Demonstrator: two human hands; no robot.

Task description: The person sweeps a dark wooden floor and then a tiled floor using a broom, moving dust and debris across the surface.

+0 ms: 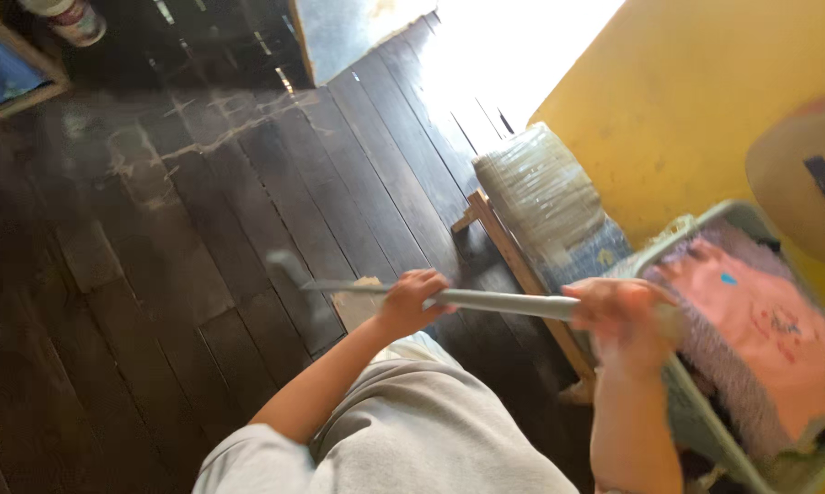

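While both fists grip the long grey handle (504, 302) across the frame's middle, my left hand (411, 300) clamped ahead of my right hand (625, 322), its head (289, 267) rests on the dark plank floor (156, 274); pale scuffs upper left look unswept.

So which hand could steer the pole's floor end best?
Probably left: the left hand holds the grey pole nearer its floor end; the right hand holds the upper end.
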